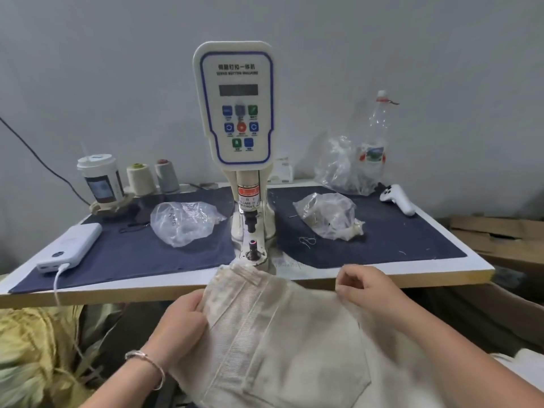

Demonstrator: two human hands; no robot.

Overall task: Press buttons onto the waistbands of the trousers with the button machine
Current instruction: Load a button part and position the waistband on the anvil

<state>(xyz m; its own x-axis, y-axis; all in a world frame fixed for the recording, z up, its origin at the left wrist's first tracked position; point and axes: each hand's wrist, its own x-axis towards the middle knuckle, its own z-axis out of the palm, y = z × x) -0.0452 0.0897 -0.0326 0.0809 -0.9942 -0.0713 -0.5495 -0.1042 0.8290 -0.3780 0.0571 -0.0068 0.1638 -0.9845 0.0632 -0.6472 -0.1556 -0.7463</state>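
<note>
A pair of cream trousers [282,343] lies in front of me, its waistband end [244,273] reaching up to the lower die [252,254] of the white button machine [237,104]. My left hand [184,319] grips the left edge of the fabric, thumb on top. My right hand [368,290] pinches the upper right edge of the trousers with curled fingers. The machine's punch [250,222] hangs a little above the die with nothing under it.
The table [382,275] carries a dark blue cloth, two plastic bags [182,222] [326,216], a white power bank [70,245] with cable, a cup [101,178], thread cones [141,178], a bottle [375,142] and a white controller [397,198]. Yellow-green fabric [32,348] is piled at lower left.
</note>
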